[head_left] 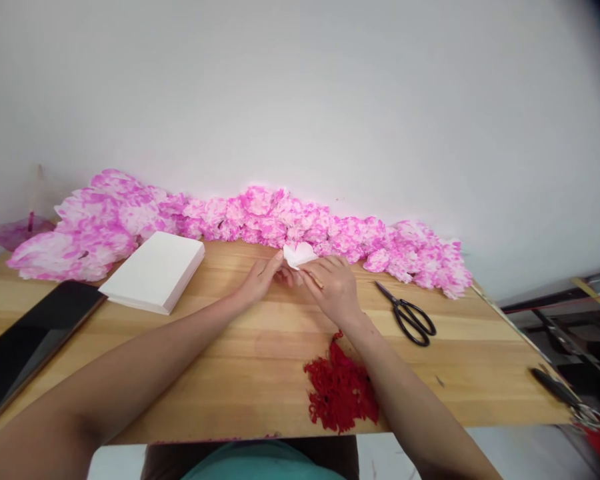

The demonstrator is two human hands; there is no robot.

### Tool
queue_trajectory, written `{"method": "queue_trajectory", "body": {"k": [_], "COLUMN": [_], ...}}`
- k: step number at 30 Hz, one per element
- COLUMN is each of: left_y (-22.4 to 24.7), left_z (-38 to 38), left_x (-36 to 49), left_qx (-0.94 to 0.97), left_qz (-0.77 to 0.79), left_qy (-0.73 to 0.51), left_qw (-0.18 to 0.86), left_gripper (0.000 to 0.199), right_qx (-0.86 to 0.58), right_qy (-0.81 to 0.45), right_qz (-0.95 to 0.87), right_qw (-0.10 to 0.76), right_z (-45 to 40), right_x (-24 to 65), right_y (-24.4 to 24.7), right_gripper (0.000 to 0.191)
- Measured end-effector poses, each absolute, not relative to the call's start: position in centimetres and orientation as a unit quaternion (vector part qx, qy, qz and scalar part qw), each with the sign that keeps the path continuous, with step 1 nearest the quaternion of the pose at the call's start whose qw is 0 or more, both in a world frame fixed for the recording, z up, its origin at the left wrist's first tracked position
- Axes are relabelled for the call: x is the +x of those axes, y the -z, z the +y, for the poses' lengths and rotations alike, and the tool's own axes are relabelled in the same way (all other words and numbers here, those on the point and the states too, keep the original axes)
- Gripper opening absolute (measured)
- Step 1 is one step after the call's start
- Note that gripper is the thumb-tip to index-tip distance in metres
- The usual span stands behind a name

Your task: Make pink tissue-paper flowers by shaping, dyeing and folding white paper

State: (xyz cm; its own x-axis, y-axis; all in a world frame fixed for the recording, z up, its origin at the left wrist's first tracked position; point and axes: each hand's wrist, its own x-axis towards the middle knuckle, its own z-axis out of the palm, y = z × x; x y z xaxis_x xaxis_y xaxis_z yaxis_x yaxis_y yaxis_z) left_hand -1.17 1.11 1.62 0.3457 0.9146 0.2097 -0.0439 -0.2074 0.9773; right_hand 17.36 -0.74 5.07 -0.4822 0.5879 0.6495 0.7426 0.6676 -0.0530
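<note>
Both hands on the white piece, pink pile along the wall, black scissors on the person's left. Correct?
Wrong side: the black scissors lie on the person's right, as the head view shows. Otherwise correct: left hand and right hand on the white piece, pink pile along the wall.

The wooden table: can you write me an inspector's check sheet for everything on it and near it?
Surface: wooden table, pinkish marks along its near edge.
Job's things: small white sheet, held up off the table.
Clutter: ruffled pink-and-white bunches along the back; stack of white sheets; black phone-like slab; shaggy red pile; black-handled scissors; another black-handled tool far right.
Hands: left hand and right hand both hold the sheet.
Cables: thin red strand at right; cannot tell whether it's a cable.
Surroundings: pale wall behind.
</note>
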Motion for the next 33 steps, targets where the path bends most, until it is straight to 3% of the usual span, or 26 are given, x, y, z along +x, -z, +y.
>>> {"method": "queue_trajectory", "body": {"k": [14,23,33], "left_y": [-1.5,-0.8,-1.0], "left_z": [0.8,1.0,0.9], "left_x": [-0.6,-0.4,-0.2], "left_qx": [0.65,0.615,0.612], "left_qz": [0.329,0.344,0.355], "left_qy": [-0.466,-0.499,-0.501], "left_qw": [0.502,0.504,0.499], "left_gripper": [0.029,0.021,0.022], "right_qx": [-0.472,-0.443,-0.433], "right_qy": [-0.052,-0.104,-0.055], "right_qz": [-0.782,-0.789,-0.806], "right_qw": [0.404,0.413,0.398], "right_z": [-0.7,-0.9,-0.7], "right_x": [17.5,17.3,17.2], "right_y": [-3.9,-4.3,-3.6], "right_gripper": [0.017,0.022,0.021]}}
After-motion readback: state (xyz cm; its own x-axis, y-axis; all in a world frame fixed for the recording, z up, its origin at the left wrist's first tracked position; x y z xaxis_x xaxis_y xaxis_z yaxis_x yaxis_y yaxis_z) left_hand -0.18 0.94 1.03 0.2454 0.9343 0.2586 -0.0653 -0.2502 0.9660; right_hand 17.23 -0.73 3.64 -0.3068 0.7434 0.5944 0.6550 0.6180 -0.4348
